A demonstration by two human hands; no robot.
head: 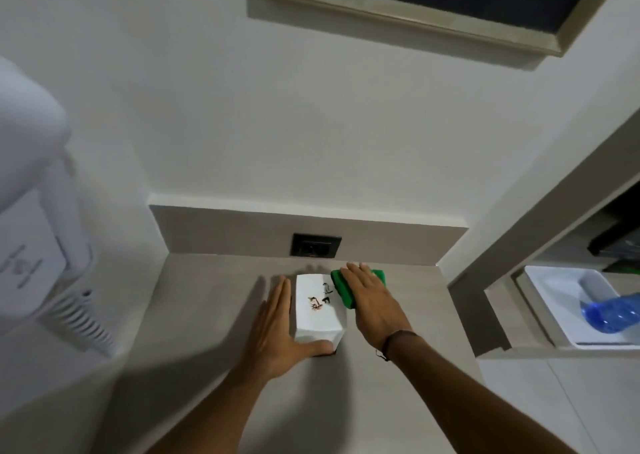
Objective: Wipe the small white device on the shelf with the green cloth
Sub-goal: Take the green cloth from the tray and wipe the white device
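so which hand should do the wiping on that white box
Right. The right hand lies flat on the green cloth beside the white device, while the left hand braces its other side.

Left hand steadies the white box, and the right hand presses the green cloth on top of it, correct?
Not quite. In the head view the right hand presses the green cloth on the shelf beside the white box, not on top. The left hand does steady it.

The beige shelf bears a white device and green cloth.
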